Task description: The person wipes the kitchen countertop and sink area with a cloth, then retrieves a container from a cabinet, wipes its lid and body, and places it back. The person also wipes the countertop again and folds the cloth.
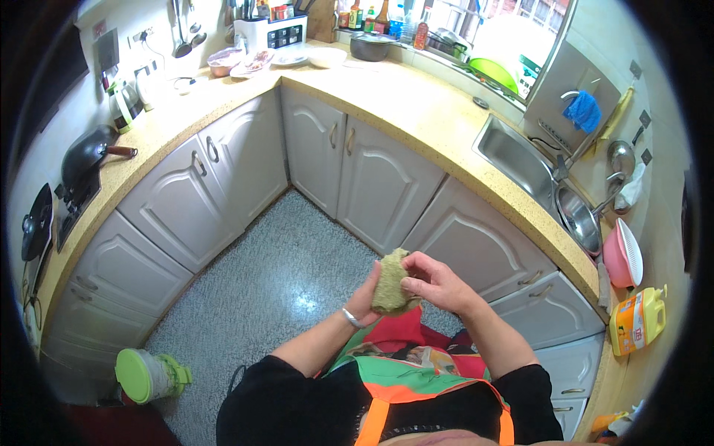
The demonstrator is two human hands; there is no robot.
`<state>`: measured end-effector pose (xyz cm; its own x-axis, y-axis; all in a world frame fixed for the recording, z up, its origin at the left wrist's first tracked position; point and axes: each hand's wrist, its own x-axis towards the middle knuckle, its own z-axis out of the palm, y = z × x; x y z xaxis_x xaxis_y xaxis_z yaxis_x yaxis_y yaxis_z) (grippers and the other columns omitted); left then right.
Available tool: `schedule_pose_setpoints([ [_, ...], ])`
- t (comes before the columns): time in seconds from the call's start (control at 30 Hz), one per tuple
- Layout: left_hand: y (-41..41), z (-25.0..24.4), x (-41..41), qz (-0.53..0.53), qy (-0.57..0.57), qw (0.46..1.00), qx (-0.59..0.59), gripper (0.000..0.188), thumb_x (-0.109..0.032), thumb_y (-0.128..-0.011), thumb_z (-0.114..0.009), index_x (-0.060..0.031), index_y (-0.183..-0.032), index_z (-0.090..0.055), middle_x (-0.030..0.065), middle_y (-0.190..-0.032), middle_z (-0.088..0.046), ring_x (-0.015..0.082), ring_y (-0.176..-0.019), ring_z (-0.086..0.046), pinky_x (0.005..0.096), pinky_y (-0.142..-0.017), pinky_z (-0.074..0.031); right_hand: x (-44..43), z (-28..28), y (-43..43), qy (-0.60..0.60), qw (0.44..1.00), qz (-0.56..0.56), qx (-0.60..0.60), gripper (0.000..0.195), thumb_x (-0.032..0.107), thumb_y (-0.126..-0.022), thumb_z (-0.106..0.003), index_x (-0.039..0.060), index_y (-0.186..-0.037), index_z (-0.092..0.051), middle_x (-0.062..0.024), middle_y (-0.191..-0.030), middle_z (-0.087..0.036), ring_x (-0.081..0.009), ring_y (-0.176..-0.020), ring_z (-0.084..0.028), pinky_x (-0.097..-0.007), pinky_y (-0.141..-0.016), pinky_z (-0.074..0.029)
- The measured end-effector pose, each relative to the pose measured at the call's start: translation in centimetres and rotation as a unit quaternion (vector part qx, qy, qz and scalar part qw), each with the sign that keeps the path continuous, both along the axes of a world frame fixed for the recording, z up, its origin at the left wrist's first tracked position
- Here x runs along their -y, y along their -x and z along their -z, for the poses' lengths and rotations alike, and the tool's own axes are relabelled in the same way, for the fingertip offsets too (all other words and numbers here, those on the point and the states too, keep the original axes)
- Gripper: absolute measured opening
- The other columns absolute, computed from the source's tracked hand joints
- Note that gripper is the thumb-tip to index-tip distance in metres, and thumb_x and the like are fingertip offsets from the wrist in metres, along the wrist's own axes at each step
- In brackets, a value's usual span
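A folded olive-green cloth (390, 281) with a fuzzy surface is held in front of my body, above the floor. My left hand (365, 298) supports it from the left side and beneath, the thumb along its edge. With thumb and fingertips, my right hand (438, 281) pinches the cloth's right side. The parts of the cloth under my left palm are hidden. Below both hands hangs a green, red and orange apron (401, 368) that I wear.
A speckled yellow countertop (368, 92) curves around me above grey cabinets (390, 173). On the right are a steel sink (519, 153), a steel pan (580, 214), a pink basin (622, 256) and a yellow jug (638, 320). A wok (89, 153) and lidded green bin (136, 376) stand left.
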<state>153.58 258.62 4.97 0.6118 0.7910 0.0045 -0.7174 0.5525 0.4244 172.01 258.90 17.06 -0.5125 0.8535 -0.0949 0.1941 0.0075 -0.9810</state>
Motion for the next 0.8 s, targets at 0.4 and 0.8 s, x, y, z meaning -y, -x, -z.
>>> schedule_pose_setpoints([
  [0.4, 7.7, -0.9, -8.0, -0.185, 0.039, 0.982, -0.004, 0.057, -0.042, -0.108, -0.05, -0.002, -0.149, -0.046, 0.0207, -0.144, -0.057, 0.0397, -0.131, -0.058, 0.0544, -0.114, -0.044, -14.7, 0.8, -26.0, -0.319, 0.643, 0.321, 0.617, 0.067, 0.04, -0.095, -0.07, 0.0078, -0.149, -0.048, -0.0215, -0.155, -0.046, -0.0373, -0.145, -0.041, -0.0498, -0.118, -0.032],
  [0.8, 5.5, -13.5, -38.3, -0.466, -0.3, 0.751, -0.36, 0.056, -0.035, -0.109, -0.051, -0.0046, -0.154, -0.04, 0.0156, -0.144, -0.055, 0.0286, -0.132, -0.053, 0.0442, -0.11, -0.045, -15.0, 0.7, -29.2, -0.4, 0.667, 0.203, 0.595, 0.077, 0.043, -0.087, -0.077, 0.0062, -0.148, -0.048, -0.0206, -0.147, -0.048, -0.0383, -0.139, -0.042, -0.0486, -0.116, -0.034],
])
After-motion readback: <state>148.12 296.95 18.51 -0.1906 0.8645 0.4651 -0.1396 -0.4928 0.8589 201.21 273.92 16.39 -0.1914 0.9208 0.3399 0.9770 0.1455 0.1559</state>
